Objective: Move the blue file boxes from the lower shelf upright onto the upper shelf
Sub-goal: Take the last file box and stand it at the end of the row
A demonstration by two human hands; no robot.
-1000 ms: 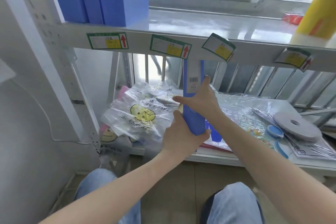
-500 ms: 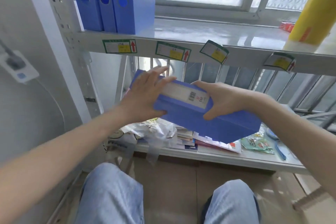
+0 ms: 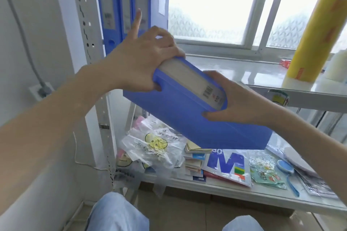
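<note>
fingers of both hands clamp one blue file box, tilted, in the air between the two shelves.
left hand grips its top end, index finger out; right hand its spine. three more boxes stand upright on the upper shelf, tops cut off.

held file box hides the upper shelf front edge; spine label unreadable.

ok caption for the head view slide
Both hands, left and right, lift a tilted blue plastic file box toward the grey metal upper shelf.
</note>
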